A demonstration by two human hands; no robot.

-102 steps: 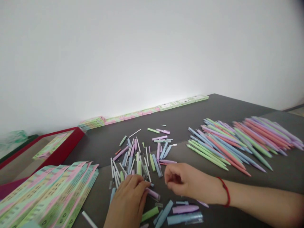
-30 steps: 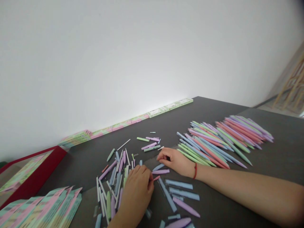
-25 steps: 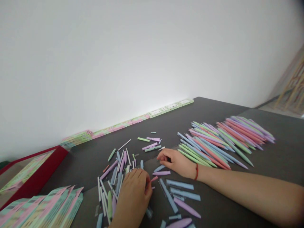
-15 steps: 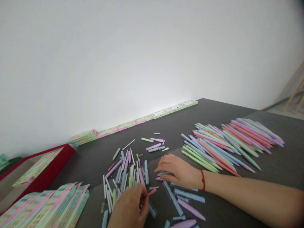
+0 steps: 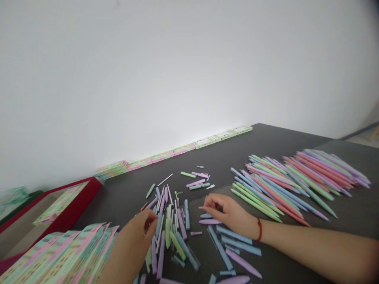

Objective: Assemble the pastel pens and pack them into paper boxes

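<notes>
A loose heap of pastel pen parts (image 5: 171, 221) (barrels, caps, white refills) lies on the dark table (image 5: 340, 221). My left hand (image 5: 136, 236) reaches into the heap's left edge. Its fingertips are curled together, and I cannot make out what they hold, if anything. My right hand (image 5: 229, 213), with a red string on the wrist, rests right of the heap. Its fingers pinch a thin pink pen part (image 5: 203, 208). A small pink piece (image 5: 196, 233) lies loose between the hands. Blue and purple barrels (image 5: 233, 242) lie under my right forearm.
A broad fan of assembled pastel pens (image 5: 290, 181) covers the table's right side. A stack of pink and green packaging cards (image 5: 59, 256) lies at the front left. A red tray (image 5: 74, 197) stands behind it. Flat boxes (image 5: 183, 149) line the white wall.
My left hand has swung from the heap's front to its left edge, and the pink piece it held is no longer in it. My right hand has lifted its fingers into a pinch. The view shifted slightly.
</notes>
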